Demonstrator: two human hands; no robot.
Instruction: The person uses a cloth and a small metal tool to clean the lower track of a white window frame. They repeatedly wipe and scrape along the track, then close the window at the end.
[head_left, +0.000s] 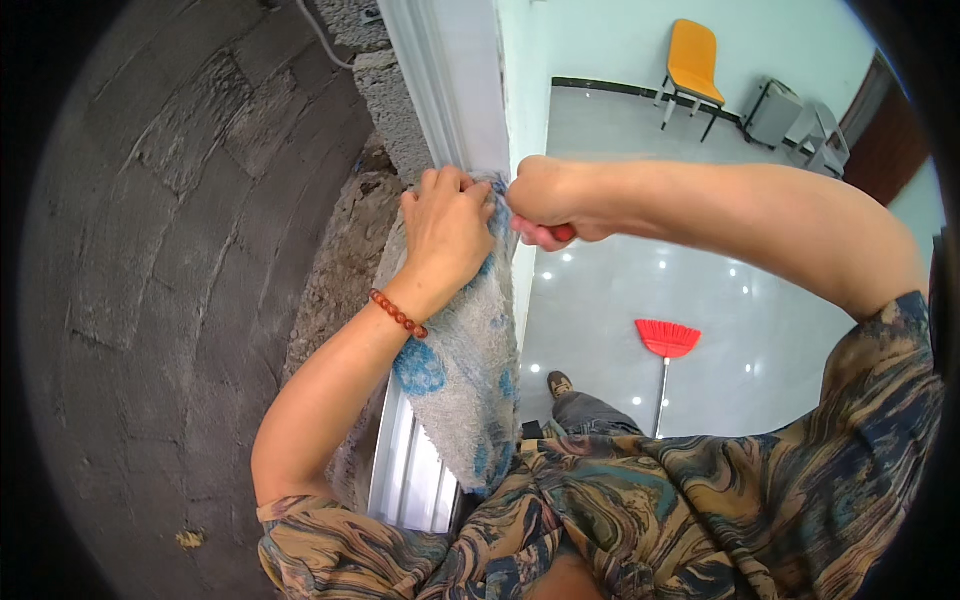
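A grey-white cloth with blue patches (457, 405) lies over the metal frame track (411, 450) in front of me. Bent fingers of my left hand (448, 217) rest on the cloth's upper end, beside the upright white frame (457, 82); whether they pinch the fabric is not clear. To the right, at the cloth's upper right edge, my right hand (546, 201) is closed around a red handle (564, 232). Only the handle's end shows; the tool's other end is hidden by the hand.
Rough masonry ledge (337, 262) and a dark block wall (165, 225) lie left. On the tiled floor at right are a red broom (667, 339), an orange chair (694, 56), a grey suitcase (772, 112) and a grey chair (825, 142). A cable (322, 34) hangs at the top.
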